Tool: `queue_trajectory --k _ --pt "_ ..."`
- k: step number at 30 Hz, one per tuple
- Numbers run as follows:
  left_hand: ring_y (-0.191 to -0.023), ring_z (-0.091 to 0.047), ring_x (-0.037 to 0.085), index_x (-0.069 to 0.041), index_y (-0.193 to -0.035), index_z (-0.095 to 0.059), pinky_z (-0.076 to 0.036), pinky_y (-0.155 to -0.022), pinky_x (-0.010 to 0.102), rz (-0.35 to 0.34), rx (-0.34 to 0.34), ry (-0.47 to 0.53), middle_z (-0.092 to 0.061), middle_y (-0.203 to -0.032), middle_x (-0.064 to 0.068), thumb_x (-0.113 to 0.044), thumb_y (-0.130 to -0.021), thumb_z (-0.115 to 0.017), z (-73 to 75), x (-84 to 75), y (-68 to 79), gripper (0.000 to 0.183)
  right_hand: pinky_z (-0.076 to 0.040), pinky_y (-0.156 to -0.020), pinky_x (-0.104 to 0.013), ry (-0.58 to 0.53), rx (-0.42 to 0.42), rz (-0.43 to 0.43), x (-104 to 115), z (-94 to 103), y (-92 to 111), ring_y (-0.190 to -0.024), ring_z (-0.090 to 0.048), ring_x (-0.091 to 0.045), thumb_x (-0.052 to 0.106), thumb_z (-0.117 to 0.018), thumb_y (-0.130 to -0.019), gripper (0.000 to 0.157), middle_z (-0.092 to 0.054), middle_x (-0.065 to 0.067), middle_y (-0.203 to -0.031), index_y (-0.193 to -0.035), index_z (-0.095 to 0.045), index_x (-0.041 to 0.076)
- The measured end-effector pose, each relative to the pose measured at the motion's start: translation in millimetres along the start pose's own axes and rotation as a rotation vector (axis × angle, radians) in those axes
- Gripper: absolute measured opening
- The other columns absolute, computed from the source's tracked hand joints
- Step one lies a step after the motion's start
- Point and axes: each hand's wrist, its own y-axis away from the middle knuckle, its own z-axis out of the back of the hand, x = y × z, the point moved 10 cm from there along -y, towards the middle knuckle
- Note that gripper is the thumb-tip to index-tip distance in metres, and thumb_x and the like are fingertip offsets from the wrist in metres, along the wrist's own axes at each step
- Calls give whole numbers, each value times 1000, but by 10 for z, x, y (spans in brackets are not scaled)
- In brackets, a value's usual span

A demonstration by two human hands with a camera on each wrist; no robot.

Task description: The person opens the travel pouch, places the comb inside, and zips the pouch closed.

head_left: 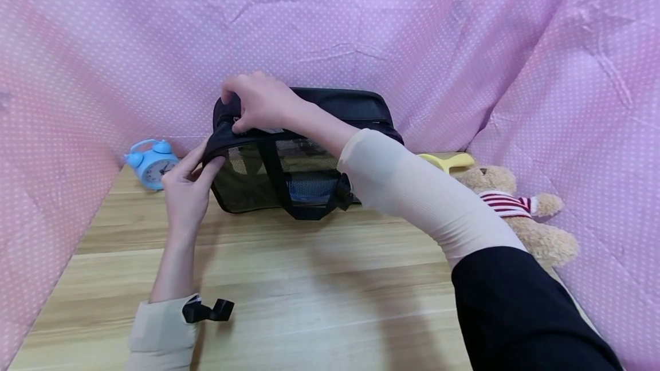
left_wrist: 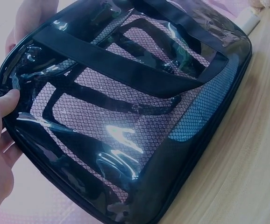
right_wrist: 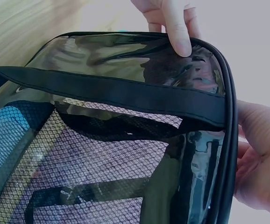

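Note:
A black bag (head_left: 247, 179) with see-through side panels, mesh and dark strap handles (left_wrist: 125, 70) stands at the back of the table. My left hand (head_left: 188, 188) pinches its upper left corner, the thumb lying on the clear panel in the left wrist view. Over the left end of the bag's top, my right hand (head_left: 265, 102) grips near the zipper with thumb and fingers curled; its fingertips are partly hidden behind the bag's edge in the right wrist view. Something blue (left_wrist: 205, 107) shows low through the bag's clear panel.
A light blue alarm clock (head_left: 154, 168) stands left of the bag, close to the left hand. To the right lie a yellow-handled item (head_left: 454, 161), partly hidden by the right arm, and a teddy bear (head_left: 541, 239) in a striped shirt. Pink dotted cloth (head_left: 330, 27) encloses the wooden table (head_left: 289, 302).

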Motion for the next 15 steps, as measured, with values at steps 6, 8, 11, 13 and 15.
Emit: queue_trajectory --k 6,8,11,13,15 --pt "-115 -69 3 -15 -128 -73 -56 -90 11 -2 0 -14 -74 -128 1 -9 -93 -75 -2 1 4 36 -52 -95 -29 26 -9 -14 2 -9 9 -104 -64 -11 30 -76 -91 45 -69 3 -121 -133 -62 19" --pt "-115 -69 3 -16 -128 -74 -56 -90 11 -4 -2 -17 -74 -128 1 -9 -93 -76 -2 -1 6 35 -52 -95 -29 29 -10 -19 2 -10 10 -104 -64 -11 27 -74 -92 43 -69 3 -120 -133 -62 19" --pt "-116 -69 2 -17 -128 -74 -56 -90 11 -3 -4 -25 -74 -128 0 -11 -94 -76 -4 1 5 35 -52 -94 -29 31 -12 -23 0 -10 12 -104 -63 -11 22 -71 -92 42 -70 4 -116 -133 -62 20" --pt "-116 -68 2 -17 -128 -74 -56 -90 11 -1 -4 -24 -74 -128 0 -11 -93 -76 -7 6 2 35 -52 -93 -29 28 -12 -24 -1 -10 14 -104 -63 -11 19 -70 -92 41 -70 4 -114 -133 -62 21" --pt "-117 -68 2 -17 -128 -73 -56 -90 11 0 -3 -23 -74 -128 0 -11 -93 -76 -10 10 2 35 -52 -92 -29 31 -9 -24 -1 -14 19 -103 -63 -11 19 -69 -92 42 -70 4 -113 -133 -61 21"
